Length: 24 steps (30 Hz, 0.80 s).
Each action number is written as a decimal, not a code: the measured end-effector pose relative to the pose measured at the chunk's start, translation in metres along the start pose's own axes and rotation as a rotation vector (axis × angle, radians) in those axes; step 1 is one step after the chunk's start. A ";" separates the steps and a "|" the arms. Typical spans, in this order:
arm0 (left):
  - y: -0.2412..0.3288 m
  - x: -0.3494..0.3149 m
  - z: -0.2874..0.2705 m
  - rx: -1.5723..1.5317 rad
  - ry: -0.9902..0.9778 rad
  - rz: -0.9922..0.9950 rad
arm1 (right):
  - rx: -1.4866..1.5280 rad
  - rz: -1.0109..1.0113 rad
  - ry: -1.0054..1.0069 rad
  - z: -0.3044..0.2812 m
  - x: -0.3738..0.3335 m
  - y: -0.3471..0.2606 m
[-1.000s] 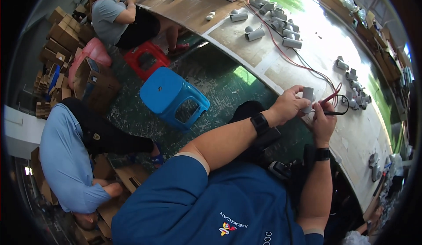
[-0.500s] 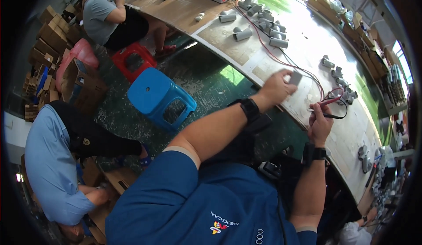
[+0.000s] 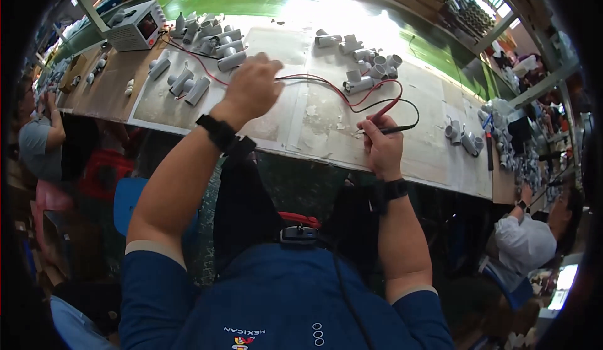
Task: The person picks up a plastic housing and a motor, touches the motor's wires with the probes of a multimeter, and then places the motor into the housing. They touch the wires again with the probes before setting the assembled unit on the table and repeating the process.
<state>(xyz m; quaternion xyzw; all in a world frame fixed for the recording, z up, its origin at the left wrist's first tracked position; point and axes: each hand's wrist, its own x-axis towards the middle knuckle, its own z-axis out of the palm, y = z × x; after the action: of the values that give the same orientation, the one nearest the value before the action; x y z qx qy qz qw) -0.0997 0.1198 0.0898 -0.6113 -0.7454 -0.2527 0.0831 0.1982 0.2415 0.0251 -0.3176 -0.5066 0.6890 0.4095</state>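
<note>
My left hand (image 3: 251, 89) is over the table, blurred by motion, fingers partly spread and no fitting visible in them. To its left lie grey pipe fittings, the nearest a grey tube-shaped fitting (image 3: 198, 91). Another grey fitting (image 3: 232, 60) shows just behind the hand. My right hand (image 3: 384, 148) is closed around a red test probe (image 3: 386, 109) and a black test probe (image 3: 397, 128), near the table's front edge. Red and black leads (image 3: 314, 77) run from the probes across the tabletop toward a grey boxed meter (image 3: 135, 28) at the back left.
More grey fittings (image 3: 377, 70) lie in a cluster behind my right hand; a few (image 3: 465, 140) are farther right, beside a dark-handled tool (image 3: 490, 152). A blue stool (image 3: 129, 202) stands at left. Co-workers sit at both sides. A green surface (image 3: 226, 0) lies behind.
My view has turned right. My left hand has gone left, away from my right hand; the grey fitting it held appears to lie among those at left. My right hand still holds the probes.
</note>
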 end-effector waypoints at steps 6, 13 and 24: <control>0.086 0.093 0.090 -0.249 -0.141 0.071 | 0.021 -0.020 -0.009 0.002 0.000 -0.003; 0.093 0.097 0.115 -0.209 -0.211 -0.074 | -0.031 -0.057 -0.054 0.003 0.000 -0.001; 0.081 -0.093 0.030 -1.640 -0.310 -0.561 | -0.011 0.014 -0.079 0.019 -0.006 -0.001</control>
<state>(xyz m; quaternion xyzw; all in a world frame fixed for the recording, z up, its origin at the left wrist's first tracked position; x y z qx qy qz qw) 0.0055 0.0637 0.0457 -0.3004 -0.4548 -0.6335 -0.5492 0.1856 0.2280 0.0319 -0.2957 -0.5240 0.7011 0.3827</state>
